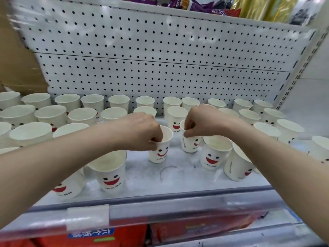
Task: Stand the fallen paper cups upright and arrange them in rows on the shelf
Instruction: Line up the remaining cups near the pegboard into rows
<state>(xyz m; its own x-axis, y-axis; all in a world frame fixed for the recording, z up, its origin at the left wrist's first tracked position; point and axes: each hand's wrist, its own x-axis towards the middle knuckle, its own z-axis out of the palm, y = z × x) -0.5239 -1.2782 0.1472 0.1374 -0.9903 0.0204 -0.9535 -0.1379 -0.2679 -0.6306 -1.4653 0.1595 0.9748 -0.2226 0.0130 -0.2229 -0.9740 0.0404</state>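
You are holding one paper cup in each grip. Your left hand (140,131) is pinching the near-left rim of the left cup (160,154), with fingertips dipping into its mouth, and your right hand (203,120) is pinching the left rim of the right cup (191,145) in the same way. Both cups are standing mouth-up with their long axes vertical, each hanging straight below its grip over the middle gap of the shelf (146,177). The view is not showing whether their bases are touching down. They are sitting just beside each other but apart, so each hand is staying on its own side without crossing. A smiling cup (175,120) is standing close behind, between your wrists, and the back rows (119,101) are running along the pegboard (142,68), leaving little room rearward. The open room is lying in front of you, on the bare strip between the front-left cup (110,177) and the front-right cup (213,157). The front rail (160,204) is marking the drop-off, so I judge that any placing should be going straight down, well inside that edge, with the neighbouring rims given clearance.
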